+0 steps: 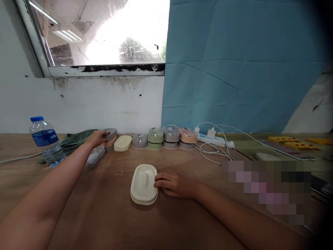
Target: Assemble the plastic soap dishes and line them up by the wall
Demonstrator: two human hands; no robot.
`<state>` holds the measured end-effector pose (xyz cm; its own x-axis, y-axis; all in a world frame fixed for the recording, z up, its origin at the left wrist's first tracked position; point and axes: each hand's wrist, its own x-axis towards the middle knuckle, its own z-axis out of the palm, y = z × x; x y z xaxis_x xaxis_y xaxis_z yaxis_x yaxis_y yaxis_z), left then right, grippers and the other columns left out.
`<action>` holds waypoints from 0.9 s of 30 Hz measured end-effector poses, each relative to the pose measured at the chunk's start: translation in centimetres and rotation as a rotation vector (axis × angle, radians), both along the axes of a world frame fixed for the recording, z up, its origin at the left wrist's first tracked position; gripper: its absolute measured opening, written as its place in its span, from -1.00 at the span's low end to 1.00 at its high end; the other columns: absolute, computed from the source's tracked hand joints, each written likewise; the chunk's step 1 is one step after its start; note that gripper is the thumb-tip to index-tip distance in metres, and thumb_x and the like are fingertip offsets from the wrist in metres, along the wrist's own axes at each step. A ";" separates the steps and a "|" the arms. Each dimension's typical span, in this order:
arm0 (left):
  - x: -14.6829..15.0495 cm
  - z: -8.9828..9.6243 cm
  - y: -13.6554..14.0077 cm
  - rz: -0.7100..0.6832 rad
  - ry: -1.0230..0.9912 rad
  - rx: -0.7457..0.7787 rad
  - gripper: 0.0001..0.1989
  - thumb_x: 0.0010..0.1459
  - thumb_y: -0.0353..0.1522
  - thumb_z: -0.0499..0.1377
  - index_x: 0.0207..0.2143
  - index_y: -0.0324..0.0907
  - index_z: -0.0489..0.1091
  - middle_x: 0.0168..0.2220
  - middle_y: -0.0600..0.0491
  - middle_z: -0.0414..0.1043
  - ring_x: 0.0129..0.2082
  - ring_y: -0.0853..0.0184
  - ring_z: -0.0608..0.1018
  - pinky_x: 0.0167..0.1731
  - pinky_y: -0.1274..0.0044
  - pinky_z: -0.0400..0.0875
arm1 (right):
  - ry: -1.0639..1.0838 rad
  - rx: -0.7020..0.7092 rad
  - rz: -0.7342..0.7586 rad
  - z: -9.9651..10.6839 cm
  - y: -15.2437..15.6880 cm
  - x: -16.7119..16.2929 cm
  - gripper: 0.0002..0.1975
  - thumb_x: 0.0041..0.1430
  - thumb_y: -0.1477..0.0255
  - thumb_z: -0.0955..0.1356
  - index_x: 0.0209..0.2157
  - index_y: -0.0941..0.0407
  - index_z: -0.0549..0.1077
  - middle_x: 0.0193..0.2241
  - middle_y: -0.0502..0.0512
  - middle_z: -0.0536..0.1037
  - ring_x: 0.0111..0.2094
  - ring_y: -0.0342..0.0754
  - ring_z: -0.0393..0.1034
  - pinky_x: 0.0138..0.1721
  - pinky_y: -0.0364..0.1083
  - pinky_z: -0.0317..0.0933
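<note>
A cream oval dish (144, 184) with a raised rib in its middle lies on the table in front of me. The fingers of my right hand (173, 185) are closed on its right edge, thumb hidden or only partly visible. My left hand (97, 138) stretches to the back left, its fingertips on a grey oval piece (111, 132) with an opening in it. That piece tops a small stack, with an orange piece (111, 141) under it. Beside the stack lie several cream oval pieces (122, 143), piled flat. A clear plastic container (95, 157) sits below my left wrist.
A water bottle (48, 142) and dark green cloth (75, 140) stand at left. Along the wall are a grey box (140, 141), stacked green boxes (155, 137), more grey boxes (171, 135) and an orange box (188, 134). A power strip (212, 139) trails white cables at right.
</note>
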<state>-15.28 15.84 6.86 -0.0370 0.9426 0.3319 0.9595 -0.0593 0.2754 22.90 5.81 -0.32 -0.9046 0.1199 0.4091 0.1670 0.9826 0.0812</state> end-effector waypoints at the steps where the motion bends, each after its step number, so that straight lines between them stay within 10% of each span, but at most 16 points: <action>1: 0.0 -0.1 -0.1 -0.012 0.021 -0.004 -0.68 -0.13 -0.30 0.15 -0.27 -0.18 0.46 -0.24 -0.01 0.50 -0.21 0.17 0.49 -0.24 0.53 0.30 | 0.002 0.000 -0.001 0.0 0.0 0.0 -0.77 0.15 0.57 0.19 -0.17 0.16 0.34 -0.23 0.18 0.43 -0.22 -0.12 0.32 -0.19 -0.16 0.23; 27: -0.4 -1.4 0.0 -0.021 0.195 -0.016 -0.55 -0.08 -0.41 0.05 -0.07 -0.21 0.36 -0.04 -0.05 0.38 -0.06 0.20 0.42 -0.12 0.53 0.26 | 0.005 -0.012 0.002 -0.2 0.1 -0.1 -0.76 0.14 0.58 0.18 -0.17 0.17 0.35 -0.21 0.17 0.42 -0.21 -0.11 0.31 -0.19 -0.15 0.22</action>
